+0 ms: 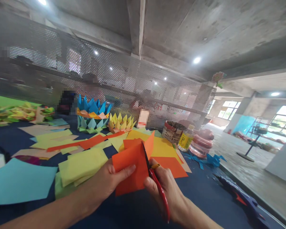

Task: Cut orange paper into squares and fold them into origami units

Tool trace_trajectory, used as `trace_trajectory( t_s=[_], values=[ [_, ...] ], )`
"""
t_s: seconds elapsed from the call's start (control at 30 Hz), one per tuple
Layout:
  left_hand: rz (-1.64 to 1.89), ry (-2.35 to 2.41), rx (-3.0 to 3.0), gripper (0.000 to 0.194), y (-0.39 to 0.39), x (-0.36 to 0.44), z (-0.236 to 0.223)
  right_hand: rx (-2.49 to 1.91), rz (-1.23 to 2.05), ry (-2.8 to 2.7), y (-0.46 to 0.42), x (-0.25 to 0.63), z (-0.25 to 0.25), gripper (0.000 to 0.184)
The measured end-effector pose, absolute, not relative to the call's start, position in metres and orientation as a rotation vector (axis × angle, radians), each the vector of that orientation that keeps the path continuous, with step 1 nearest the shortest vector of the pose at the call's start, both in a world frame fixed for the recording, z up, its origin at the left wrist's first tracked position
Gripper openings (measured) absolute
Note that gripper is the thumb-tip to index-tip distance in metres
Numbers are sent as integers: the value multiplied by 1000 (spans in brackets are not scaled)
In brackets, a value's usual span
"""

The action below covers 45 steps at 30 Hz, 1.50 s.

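In the head view, my left grip [111, 178] pinches an orange sheet [135, 162]; my right grip [169, 187] holds red-handled scissors [161, 192], blades against the sheet. I judge this a cutting step; the next snip calls for taut paper. The sheet lies between both grips, above the navy worktop [133, 211].

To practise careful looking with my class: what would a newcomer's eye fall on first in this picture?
Probably the bright orange paper at the front centre, held by the left hand while the right hand works red-handled scissors at it. Next, perhaps, the spiky blue paper crown behind, left of centre, and the large light-blue sheet at the near left.
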State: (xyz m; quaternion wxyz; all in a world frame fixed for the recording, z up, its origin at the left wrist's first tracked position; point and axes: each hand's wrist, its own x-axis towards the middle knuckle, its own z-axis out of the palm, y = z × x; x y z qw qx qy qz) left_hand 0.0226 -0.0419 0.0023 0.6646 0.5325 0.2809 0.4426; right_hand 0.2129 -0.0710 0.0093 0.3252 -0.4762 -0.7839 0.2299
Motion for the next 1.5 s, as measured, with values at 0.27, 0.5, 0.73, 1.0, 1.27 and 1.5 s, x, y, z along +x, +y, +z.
trace_trajectory(
  t_s=[0.27,0.5,0.73,1.0,1.27,1.5],
  values=[
    [983,631,1228,35,-43,21,1,-1230,549,-2041,-67,216,4,57],
    [959,552,1263,38,-42,20,0,-1279,495,-1994,-65,217,0,54],
    [963,563,1200,35,-45,22,3,-1236,533,-2037,-68,216,5,51],
    [971,601,1192,32,-43,21,4,-1245,542,-2073,-70,214,9,62],
    [964,571,1181,37,-43,23,1,-1247,519,-2081,-72,214,12,67],
    [930,553,1204,37,-44,22,0,-1249,519,-2055,-70,217,10,55]
  ],
)
